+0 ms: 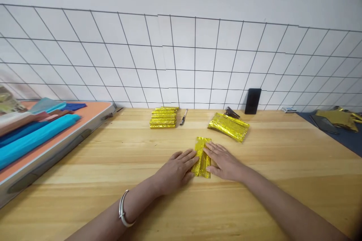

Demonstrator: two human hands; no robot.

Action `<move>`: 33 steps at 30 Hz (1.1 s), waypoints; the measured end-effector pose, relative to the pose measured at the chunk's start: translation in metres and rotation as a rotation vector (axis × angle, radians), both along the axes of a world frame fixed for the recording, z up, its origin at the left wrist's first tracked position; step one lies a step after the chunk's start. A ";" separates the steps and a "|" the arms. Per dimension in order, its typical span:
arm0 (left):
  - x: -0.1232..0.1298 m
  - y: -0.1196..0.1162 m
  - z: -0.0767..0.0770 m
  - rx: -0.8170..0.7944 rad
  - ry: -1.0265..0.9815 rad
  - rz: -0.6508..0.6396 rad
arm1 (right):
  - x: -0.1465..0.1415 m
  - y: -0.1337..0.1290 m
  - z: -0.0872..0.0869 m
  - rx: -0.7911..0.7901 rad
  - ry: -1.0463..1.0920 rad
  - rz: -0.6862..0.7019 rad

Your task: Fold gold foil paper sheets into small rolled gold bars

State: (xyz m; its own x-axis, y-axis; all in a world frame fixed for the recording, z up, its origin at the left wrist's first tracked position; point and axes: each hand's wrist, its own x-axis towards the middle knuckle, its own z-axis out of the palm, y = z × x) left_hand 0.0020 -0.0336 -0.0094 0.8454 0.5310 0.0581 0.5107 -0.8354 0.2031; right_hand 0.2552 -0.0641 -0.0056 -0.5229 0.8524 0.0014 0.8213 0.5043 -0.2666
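A shiny gold foil sheet (201,158), folded into a small upright rectangle, lies flat on the wooden table in the middle. My left hand (178,167) rests on its left edge with the fingers stretched out. From the other side, my right hand (223,160) presses on the right edge, its fingers flat and the thumb apart. Beyond the hands to the right is a flat stack of gold foil (229,126). Farther back on the left sits a pile of folded gold foil strips (163,118). My fingers cover parts of the sheet's edges.
A pen (183,117) lies beside the strips. A black clip (232,112) is behind the gold stack, and a black phone (252,101) leans on the tiled wall (183,58). Coloured sheets (39,133) cover an orange-topped surface at left; gold scraps (336,119) lie far right.
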 end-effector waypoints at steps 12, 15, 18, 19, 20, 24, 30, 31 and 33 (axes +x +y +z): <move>0.021 0.074 0.020 -0.191 0.222 -0.083 | 0.012 0.042 0.015 -0.165 0.013 0.123; 0.024 0.085 0.019 -0.202 0.248 -0.070 | 0.013 0.056 0.016 -0.195 0.005 0.117; 0.025 0.094 0.020 -0.225 0.244 -0.056 | 0.014 0.069 0.018 -0.230 -0.020 0.115; 0.025 0.097 0.020 -0.235 0.242 -0.060 | 0.015 0.073 0.019 -0.243 -0.031 0.115; 0.025 0.101 0.020 -0.243 0.241 -0.067 | 0.015 0.077 0.019 -0.257 -0.042 0.116; 0.024 0.113 0.021 -0.252 0.228 -0.084 | 0.016 0.090 0.020 -0.286 -0.074 0.124; 0.025 0.112 0.015 -0.163 0.078 -0.030 | 0.015 0.093 0.018 -0.325 -0.102 0.135; 0.025 0.109 0.013 -0.135 0.066 -0.019 | 0.015 0.093 0.017 -0.327 -0.097 0.135; 0.024 0.104 0.008 -0.094 0.062 -0.019 | 0.016 0.092 0.015 -0.318 -0.077 0.135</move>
